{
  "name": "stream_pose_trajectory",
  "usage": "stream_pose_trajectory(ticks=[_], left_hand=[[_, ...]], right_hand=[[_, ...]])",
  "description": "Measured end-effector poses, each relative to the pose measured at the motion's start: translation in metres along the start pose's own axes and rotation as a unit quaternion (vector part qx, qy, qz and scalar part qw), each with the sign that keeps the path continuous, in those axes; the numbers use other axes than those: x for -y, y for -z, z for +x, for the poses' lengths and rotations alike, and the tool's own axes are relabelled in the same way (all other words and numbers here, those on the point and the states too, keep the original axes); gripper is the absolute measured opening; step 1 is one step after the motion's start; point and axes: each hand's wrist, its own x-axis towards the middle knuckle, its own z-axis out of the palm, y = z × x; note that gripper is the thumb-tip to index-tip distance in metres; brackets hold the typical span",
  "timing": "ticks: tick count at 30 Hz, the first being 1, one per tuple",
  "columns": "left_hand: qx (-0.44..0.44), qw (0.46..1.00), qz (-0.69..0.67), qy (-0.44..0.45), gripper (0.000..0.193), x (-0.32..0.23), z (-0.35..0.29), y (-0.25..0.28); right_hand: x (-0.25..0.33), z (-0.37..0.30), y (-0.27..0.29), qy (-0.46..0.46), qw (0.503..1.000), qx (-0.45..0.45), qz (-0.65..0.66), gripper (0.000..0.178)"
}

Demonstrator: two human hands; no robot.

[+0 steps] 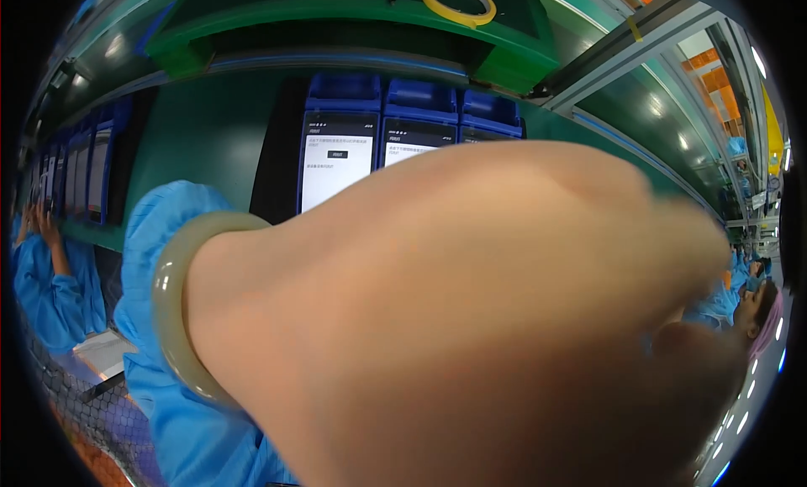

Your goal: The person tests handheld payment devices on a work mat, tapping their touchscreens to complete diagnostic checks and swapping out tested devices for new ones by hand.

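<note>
One hand [471, 319], left by its bangle [172, 315], fills the view near the lens; grip unreadable. Lit screens [336, 163] stand behind.

**Lit screens behind my raised hand**

Ahead of me three upright rectangular screens stand side by side in blue bins: the left screen [336, 161] glows white under a dark top, the middle screen [415, 142] and right screen [486, 135] are partly hidden. More dark-framed screens [88, 172] line the far left.
</note>
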Motion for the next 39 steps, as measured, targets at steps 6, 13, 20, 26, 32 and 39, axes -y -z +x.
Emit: stream_pose_trajectory(ticks=[6, 13, 20, 26, 32, 39], left_hand=[[0.001, 1.0, 0.022, -0.012, 0.018, 0.018, -0.018, 0.03], [0.014, 0.997, 0.056, -0.045, 0.018, 0.016, -0.017, 0.037], [0.014, 0.994, 0.091, -0.062, 0.017, 0.004, 0.014, 0.008], [0.02, 0.988, 0.132, -0.079, 0.017, 0.006, 0.024, -0.016], [0.024, 0.98, 0.178, -0.09, 0.017, 0.007, 0.016, -0.002], [0.033, 0.975, 0.182, -0.124, 0.017, 0.005, -0.014, 0.036]], right_hand=[[-0.005, 0.002, -0.003, 0.013, 1.0, 0.008, 0.008, 0.022], [-0.011, -0.003, 0.0, 0.003, 1.0, -0.004, 0.012, 0.02], [0.004, 0.003, 0.004, 0.011, 0.999, 0.024, -0.033, 0.02], [-0.004, 0.005, -0.001, 0.018, 1.0, 0.021, 0.005, 0.02], [-0.001, 0.006, 0.0, 0.028, 0.999, 0.027, 0.004, 0.022], [-0.008, 0.003, 0.0, 0.024, 1.0, 0.011, 0.014, 0.021]])
